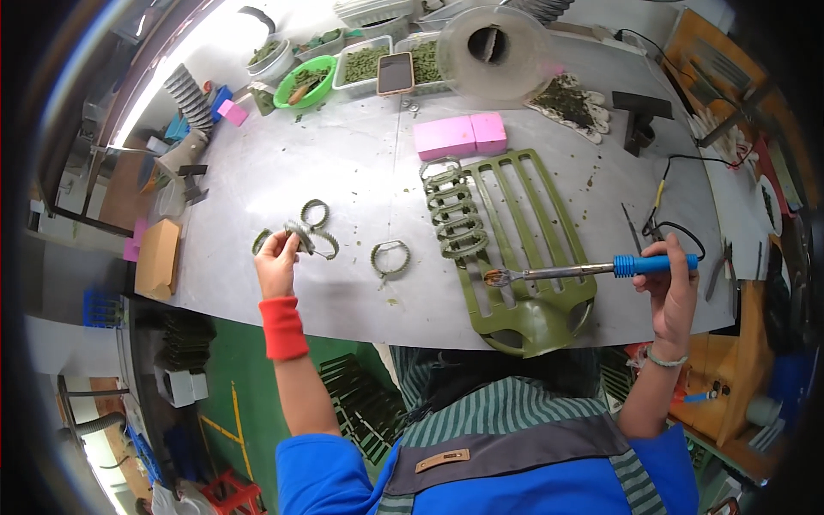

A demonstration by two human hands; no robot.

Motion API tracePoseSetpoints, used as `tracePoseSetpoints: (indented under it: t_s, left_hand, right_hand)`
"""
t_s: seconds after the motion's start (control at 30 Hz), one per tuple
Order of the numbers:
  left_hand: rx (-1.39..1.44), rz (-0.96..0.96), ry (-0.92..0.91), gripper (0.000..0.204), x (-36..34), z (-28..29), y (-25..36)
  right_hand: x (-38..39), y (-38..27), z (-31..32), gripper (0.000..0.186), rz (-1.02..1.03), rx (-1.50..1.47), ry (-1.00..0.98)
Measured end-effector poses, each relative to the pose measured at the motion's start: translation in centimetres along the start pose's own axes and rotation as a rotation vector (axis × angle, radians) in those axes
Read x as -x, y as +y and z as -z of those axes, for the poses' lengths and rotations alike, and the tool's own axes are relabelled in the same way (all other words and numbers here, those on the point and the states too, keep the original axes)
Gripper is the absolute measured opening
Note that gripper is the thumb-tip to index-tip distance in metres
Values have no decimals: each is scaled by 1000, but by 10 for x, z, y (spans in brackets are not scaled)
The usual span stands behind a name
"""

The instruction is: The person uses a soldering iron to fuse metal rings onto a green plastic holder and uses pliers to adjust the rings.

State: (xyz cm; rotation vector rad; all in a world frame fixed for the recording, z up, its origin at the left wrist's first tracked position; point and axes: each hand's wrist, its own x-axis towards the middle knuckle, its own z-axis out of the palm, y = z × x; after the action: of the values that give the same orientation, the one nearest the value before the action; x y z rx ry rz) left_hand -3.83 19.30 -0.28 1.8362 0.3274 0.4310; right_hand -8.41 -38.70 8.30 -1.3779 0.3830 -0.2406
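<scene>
My left hand (276, 268) pinches a ribbed green ring piece (299, 234) above the left part of the table. More curved green pieces lie around those fingertips, among them a ring (325, 212). A separate ribbed ring (376, 259) rests on the metal to the right of this hand. My right hand (673, 296) grips the blue handle of a soldering iron (566, 270). The iron points left, and its tip is over the lower part of a slotted olive-green frame (536, 316). Along the frame's left side sits a row of several green rings (464, 233).
Pink blocks (445, 137) stand behind the frame. At the back are tubs of green pellets (364, 67), a phone (396, 74), a green bowl (330, 66) and a large translucent container (532, 64). A soiled glove (592, 129) lies back right; the iron's cable (682, 227) runs along the right side.
</scene>
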Motion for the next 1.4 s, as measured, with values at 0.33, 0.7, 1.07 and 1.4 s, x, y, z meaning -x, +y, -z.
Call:
tracePoseSetpoints:
  t_s: [0.33,0.7,1.07,1.4]
  left_hand:
    - [-58,126,-104,24,51,-33,52]
    - [-149,-286,-443,23,126,-139,88]
    - [-295,-446,-364,24,126,-167,79]
    - [-317,-481,-362,23,122,-164,80]
  right_hand:
    - [0,-4,5,42,10,14,12]
    - [6,-3,8,41,9,-15,4]
    - [11,5,2,38,-23,-36,-21]
    - [13,34,-20,39,-78,-75,-55]
